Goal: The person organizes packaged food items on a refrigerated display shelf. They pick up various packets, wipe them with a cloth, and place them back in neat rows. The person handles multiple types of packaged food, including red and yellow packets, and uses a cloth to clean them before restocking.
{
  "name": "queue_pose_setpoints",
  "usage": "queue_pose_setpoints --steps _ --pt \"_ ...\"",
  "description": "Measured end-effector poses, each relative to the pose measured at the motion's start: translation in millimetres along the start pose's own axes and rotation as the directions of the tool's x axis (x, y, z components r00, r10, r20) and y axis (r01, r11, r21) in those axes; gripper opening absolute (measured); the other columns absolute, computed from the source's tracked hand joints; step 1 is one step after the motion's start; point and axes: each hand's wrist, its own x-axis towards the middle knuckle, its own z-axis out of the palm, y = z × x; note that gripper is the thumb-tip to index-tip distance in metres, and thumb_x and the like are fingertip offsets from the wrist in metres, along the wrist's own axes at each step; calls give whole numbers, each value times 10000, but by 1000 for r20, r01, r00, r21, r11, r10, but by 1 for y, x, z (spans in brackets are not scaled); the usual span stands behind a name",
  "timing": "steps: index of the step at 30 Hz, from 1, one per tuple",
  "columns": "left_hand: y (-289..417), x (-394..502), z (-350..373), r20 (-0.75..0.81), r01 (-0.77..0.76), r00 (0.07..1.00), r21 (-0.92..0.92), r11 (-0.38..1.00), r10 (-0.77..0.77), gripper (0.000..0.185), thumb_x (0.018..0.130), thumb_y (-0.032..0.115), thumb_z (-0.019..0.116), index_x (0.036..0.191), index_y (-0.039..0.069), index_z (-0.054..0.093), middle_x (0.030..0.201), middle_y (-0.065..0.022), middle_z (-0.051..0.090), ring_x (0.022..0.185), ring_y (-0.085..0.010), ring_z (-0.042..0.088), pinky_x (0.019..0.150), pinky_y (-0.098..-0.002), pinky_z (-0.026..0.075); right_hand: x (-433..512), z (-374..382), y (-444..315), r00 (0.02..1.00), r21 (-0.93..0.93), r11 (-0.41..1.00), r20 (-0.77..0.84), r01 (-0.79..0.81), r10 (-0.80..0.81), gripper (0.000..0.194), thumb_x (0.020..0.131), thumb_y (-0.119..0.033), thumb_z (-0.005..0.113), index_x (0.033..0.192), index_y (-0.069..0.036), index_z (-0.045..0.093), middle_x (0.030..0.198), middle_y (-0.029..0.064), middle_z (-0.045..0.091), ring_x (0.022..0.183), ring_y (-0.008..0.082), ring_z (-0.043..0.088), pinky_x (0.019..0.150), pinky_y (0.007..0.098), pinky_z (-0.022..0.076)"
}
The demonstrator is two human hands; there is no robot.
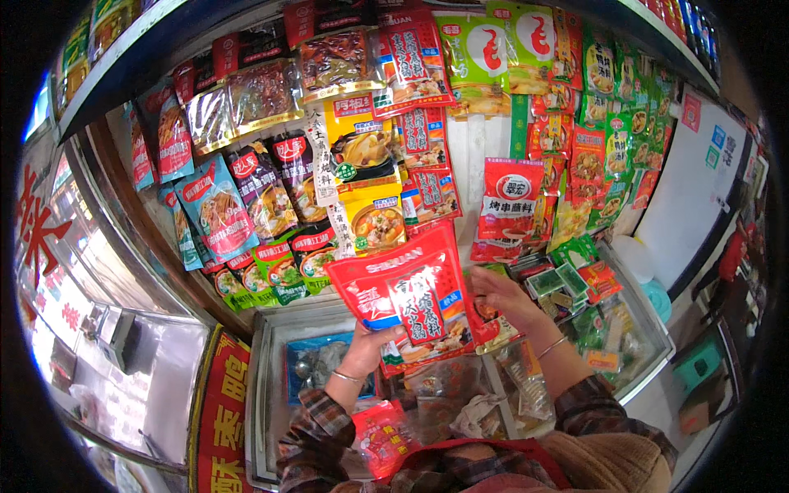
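Observation:
My left hand (362, 352) grips the lower left edge of a large red packet of hotpot base (425, 302), its thumb on the printed front. The packet tilts in front of me, above a glass-topped chest freezer. My right hand (508, 299) is at the packet's right side with its fingers bent. Partly behind that hand is a smaller red-and-dark seasoning packet (493, 336); whether the fingers grip it is hard to see. More red packets of the same hotpot design (425, 138) hang on the wall just above.
Seasoning packets, among them a yellow soup packet (373, 225) and a red dip packet (508, 206), cover the wall display. Below, a red packet (385, 431) and boxes (561, 286) rest on the chest freezer (262, 394). A shelf edge (160, 43) curves overhead.

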Motion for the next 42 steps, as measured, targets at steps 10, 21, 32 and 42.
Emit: queue_pose_setpoints --steps 10,21,32,42 --pt "12 42 35 150 228 919 550 803 -364 500 813 108 721 1265 60 513 1190 -35 602 1095 -145 553 954 -326 441 -18 27 43 941 293 950 -282 -104 190 346 814 -84 698 1141 -46 593 1046 53 665 931 164 642 818 353 531" --pt "99 247 62 640 -474 758 675 -565 129 542 748 167 673 1253 75 498 1299 -180 468 1186 -354 458 948 -463 439 -184 1 119 759 517 850 -514 -97 400 245 809 -88 675 1036 -41 594 884 67 669 725 183 657 648 345 550" --pt "140 349 100 480 -253 836 769 -586 268 707 791 139 586 1429 104 283 1393 -172 396 1264 -366 400 1012 -503 373 -262 6 116 587 507 861 -686 -39 430 359 793 -75 684 1123 0 565 997 80 675 826 189 663 744 359 552" --pt "146 307 100 630 -480 620 776 -408 468 662 781 -34 578 1394 47 340 1374 -214 426 1253 -362 430 1060 -407 349 -244 -13 123 709 525 851 -605 13 362 424 804 -106 691 1188 -27 529 1064 88 656 926 202 647 811 373 536"
